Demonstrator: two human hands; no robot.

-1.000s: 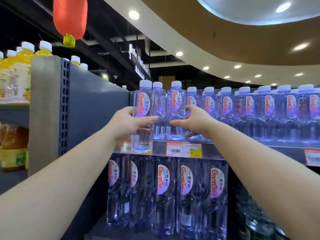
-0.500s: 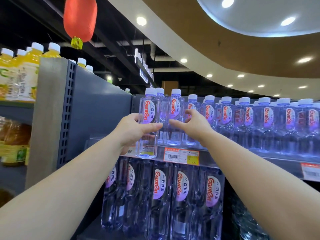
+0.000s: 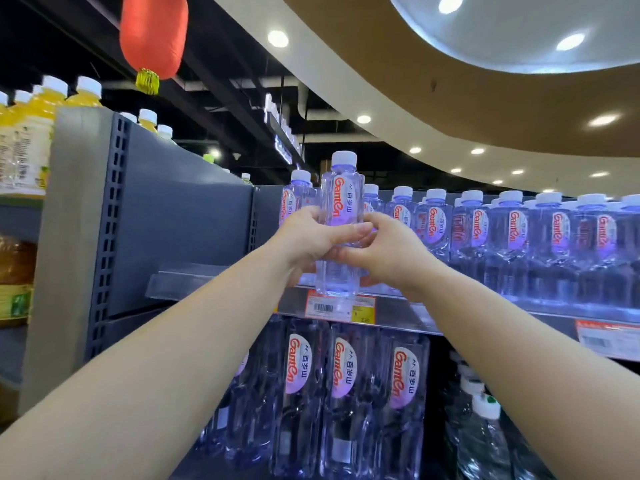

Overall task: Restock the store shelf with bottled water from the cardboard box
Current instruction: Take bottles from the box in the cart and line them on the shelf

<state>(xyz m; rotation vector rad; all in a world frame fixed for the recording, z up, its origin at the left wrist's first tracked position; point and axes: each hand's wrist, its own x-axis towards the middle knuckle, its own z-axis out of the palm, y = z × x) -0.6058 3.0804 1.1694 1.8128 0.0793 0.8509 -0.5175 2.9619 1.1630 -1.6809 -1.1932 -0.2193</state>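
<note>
A clear water bottle is held upright in front of the upper shelf, gripped from both sides at its middle. The left hand is wrapped around the bottle's left side with the thumb laid across the front, and the right hand is curled around its right side, the thumbs meeting on the front face. The two hands are brought together and clamped on the same bottle.

The bottle is seen to be square-shouldered and transparent, with a white screw cap on top and a pale oval label carrying red lettering set vertically. A bluish-violet tint is cast through the plastic, strongest near the base. Its base is level with the shelf's front edge, just above a red-and-white price tag; whether the base is resting on the shelf cannot be told.

Just behind and to its left another bottle of the same kind is stood at the shelf's left end, and a long row of matching bottles is lined up to the right. Larger bottles with the same label are packed on the shelf below. Yellow drink bottles are stocked on the neighbouring unit at left, beyond a grey perforated upright, and a red lantern is hung overhead.
</note>
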